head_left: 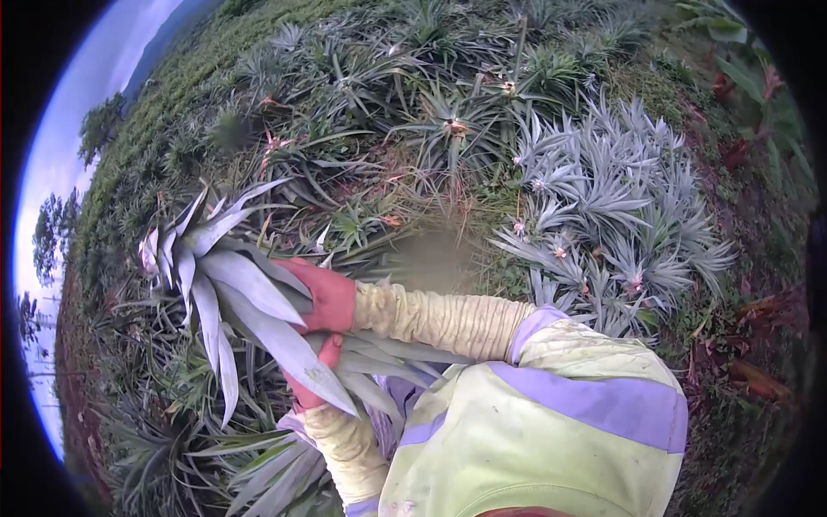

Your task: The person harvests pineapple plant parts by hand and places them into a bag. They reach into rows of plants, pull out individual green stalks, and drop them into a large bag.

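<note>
Head view: both red-gloved hands, right hand [326,297] above left hand [312,372], have fingers closed around a pineapple crown [233,293] lifted clear of the field's plants [603,215]; gathering appears under way, the bundle not yet set down.

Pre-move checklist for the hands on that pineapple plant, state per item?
1. Right hand, red glove, grip closed on the pineapple plant leaves: ok.
2. Left hand also on the leaves, below the right: ok.
3. Left fingers visible: not ok, hidden under leaves.
4. Plant base or roots visible: cannot tell.
5. Sleeves cover both forearms: ok.
</note>
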`<state>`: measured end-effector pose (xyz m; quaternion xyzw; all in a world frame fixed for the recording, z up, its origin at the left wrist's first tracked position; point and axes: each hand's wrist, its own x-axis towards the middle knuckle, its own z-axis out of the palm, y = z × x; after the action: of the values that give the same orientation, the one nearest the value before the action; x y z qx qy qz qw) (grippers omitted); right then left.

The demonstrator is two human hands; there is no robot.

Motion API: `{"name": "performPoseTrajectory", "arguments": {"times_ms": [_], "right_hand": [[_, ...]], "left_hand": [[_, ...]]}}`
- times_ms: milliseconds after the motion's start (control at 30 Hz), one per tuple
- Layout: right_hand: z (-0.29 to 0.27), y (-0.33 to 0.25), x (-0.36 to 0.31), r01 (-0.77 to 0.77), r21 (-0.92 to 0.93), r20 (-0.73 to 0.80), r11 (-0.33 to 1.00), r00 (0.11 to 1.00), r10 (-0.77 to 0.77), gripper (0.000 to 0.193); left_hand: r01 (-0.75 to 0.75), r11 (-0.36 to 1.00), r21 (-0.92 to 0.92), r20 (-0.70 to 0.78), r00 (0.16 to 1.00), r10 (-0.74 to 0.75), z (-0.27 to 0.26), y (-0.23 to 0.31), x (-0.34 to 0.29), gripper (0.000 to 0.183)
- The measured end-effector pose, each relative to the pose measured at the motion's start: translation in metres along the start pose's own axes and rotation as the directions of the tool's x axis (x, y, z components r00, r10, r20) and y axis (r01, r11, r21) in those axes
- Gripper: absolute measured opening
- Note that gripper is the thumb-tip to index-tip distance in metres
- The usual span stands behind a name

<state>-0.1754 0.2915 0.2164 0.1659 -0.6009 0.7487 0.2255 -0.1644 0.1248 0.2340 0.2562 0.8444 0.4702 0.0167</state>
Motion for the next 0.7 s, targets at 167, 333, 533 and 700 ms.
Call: {"name": "performPoseTrajectory", "arguments": {"times_ms": [167, 333, 533, 700], "right_hand": [[-0.011, -0.018, 0.011, -0.141, 0.362, 0.102, 0.922, 0.988, 0.112, 0.059], [0.011, 0.006, 0.034, -0.325, 0.755, 0.278, 0.570, 0.945, 0.171, 0.065], [0.055, 0.170, 0.014, -0.763, 0.223, 0.121, 0.606, 0.639, 0.760, 0.027], [0.355, 0.164, -0.112, -0.416, -0.665, 0.484, 0.621, 0.393, 0.782, 0.090]], "left_hand": [[-0.094, 0.904, -0.418, -0.194, 0.981, 0.012, 0.006, 0.026, 0.017, 0.083], [-0.006, 0.841, -0.542, -0.294, 0.938, -0.182, -0.079, 0.022, -0.031, 0.080], [0.151, 0.957, -0.246, -0.453, 0.855, -0.251, -0.238, 0.060, -0.079, 0.063], [0.361, 0.930, -0.069, -0.604, 0.727, -0.327, -0.324, 0.078, -0.101, 0.042]]}}
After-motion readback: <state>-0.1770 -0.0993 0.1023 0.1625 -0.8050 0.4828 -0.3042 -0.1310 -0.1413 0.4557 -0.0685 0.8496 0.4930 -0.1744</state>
